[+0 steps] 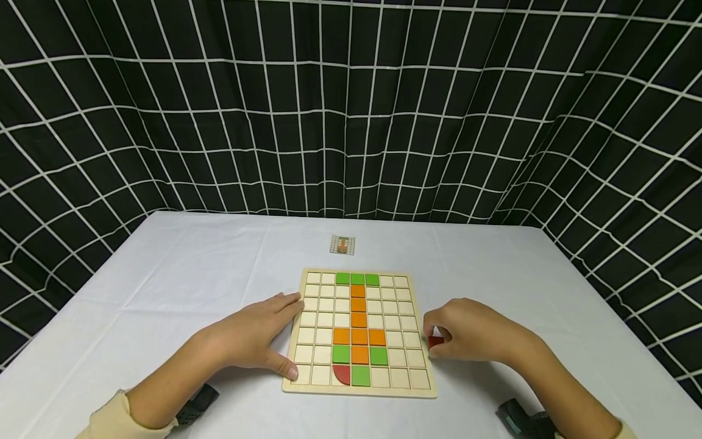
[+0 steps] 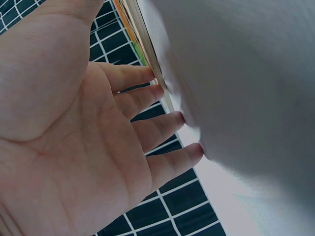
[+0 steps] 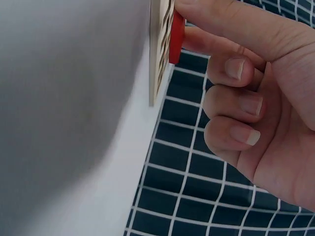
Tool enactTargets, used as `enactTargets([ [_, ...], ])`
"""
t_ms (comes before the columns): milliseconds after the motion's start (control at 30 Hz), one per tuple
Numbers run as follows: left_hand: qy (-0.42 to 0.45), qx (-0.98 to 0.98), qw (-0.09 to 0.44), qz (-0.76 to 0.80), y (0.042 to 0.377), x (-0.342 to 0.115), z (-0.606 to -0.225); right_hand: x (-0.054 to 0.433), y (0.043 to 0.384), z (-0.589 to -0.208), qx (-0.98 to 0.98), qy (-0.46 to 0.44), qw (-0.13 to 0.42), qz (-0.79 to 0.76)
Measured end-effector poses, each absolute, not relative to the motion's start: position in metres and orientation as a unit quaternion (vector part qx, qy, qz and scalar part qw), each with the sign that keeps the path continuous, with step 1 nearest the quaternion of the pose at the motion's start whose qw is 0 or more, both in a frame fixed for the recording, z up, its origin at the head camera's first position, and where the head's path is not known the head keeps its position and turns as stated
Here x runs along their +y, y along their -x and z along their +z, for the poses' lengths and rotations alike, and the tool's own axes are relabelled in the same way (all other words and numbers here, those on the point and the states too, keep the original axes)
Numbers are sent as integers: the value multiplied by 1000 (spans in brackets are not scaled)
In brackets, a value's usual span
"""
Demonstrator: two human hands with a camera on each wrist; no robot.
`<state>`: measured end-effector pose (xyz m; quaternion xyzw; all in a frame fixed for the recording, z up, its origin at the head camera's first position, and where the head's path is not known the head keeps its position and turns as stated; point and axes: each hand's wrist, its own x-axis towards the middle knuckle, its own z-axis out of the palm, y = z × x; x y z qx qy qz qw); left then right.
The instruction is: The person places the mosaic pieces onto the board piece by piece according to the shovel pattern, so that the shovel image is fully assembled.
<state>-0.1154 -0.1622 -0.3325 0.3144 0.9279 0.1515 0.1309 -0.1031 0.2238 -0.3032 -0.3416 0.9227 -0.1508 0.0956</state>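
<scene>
A wooden grid board lies on the white table, with green square tiles, orange square tiles and a red quarter-circle tile in its cells. My left hand rests at the board's left side, its thumb on the near left corner and its fingers extended along the edge; the left wrist view shows the fingertips against that edge. At the right edge, my right hand pinches a red tile between thumb and index finger, the other fingers curled. The fingers partly hide the tile's outline.
A small printed card showing a gridded pattern lies behind the board. Black cloth with white grid lines surrounds the table's back and sides. Dark wrist devices are worn below both wrists.
</scene>
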Motion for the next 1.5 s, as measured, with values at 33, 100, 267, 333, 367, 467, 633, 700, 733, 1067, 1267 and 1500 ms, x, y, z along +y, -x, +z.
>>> enactTargets([
  [33,-315,927,131,154,115,-162,-332,222,102,-303,921,346,96,-151],
  [100,-314,928,132,153,115,-162,-332,219,100,-303,919,352,94,-150],
  [267,-314,928,132,150,115,-163,-332,212,97,-304,917,361,92,-146],
  [333,-315,928,131,150,116,-163,-332,209,95,-304,914,367,91,-147],
  [367,-315,928,131,150,116,-163,-332,207,95,-305,913,369,91,-148],
  [467,-312,929,132,147,115,-163,-332,203,93,-305,909,379,88,-149],
  [633,-312,929,134,148,116,-163,-333,195,91,-306,902,395,91,-145],
  [700,-313,928,132,149,116,-163,-333,191,91,-306,900,402,92,-141],
  [733,-314,929,132,149,116,-163,-333,189,90,-307,898,407,92,-140],
  [1067,-315,928,133,150,115,-161,-333,169,87,-310,883,446,86,-118],
  [1267,-316,928,129,150,115,-161,-334,159,86,-314,875,465,73,-108],
  [1500,-316,928,129,151,115,-162,-332,151,85,-316,870,474,66,-118],
])
